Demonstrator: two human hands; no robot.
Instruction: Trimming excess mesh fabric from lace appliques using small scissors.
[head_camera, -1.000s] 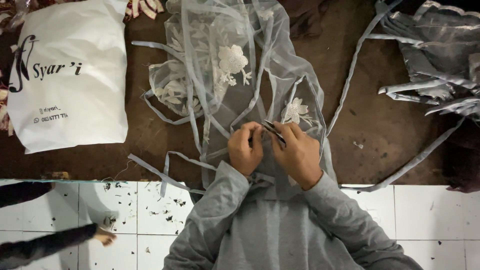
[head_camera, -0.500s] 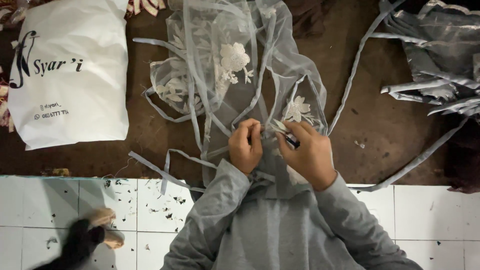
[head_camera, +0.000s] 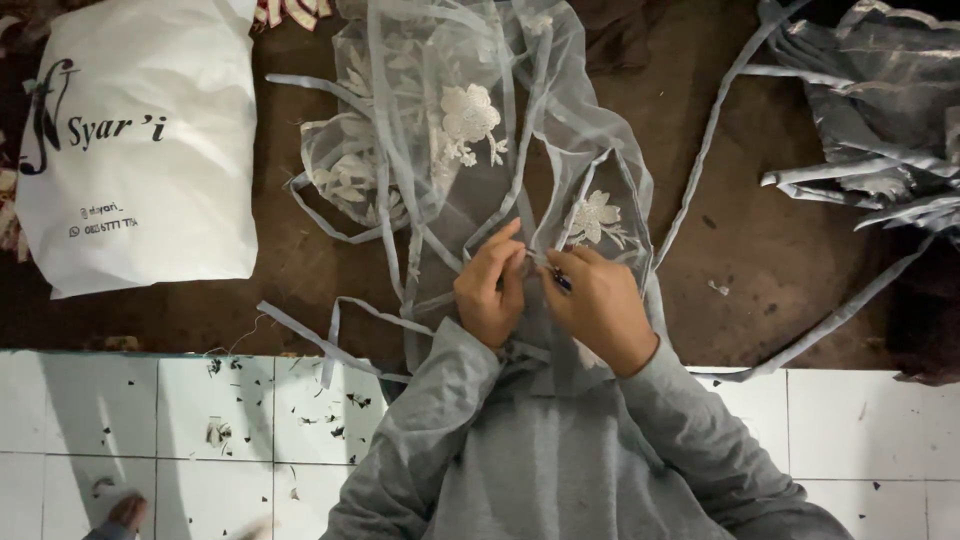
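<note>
A sheer grey tulle cloth (head_camera: 470, 170) with white embroidered flowers lies spread on a brown rug, its near edge pulled up to my chest. My left hand (head_camera: 490, 290) pinches a fold of the tulle between thumb and fingers. Close beside it, my right hand (head_camera: 600, 305) is closed around a small dark tool (head_camera: 560, 281), its tip at the same fold. The two hands almost touch. Grey sleeves cover both my arms.
A white plastic bag (head_camera: 140, 150) with dark print lies at the left. Grey fabric strips (head_camera: 700, 150) trail over the rug, and a heap of grey cloth (head_camera: 880, 120) sits at the right. White floor tiles (head_camera: 200, 420) carry scattered scraps. Another person's foot (head_camera: 125, 512) shows at bottom left.
My hands have shifted slightly along the tulle and the cloth has been drawn nearer. The other person's foot and dark leg have moved down toward the bottom left corner.
</note>
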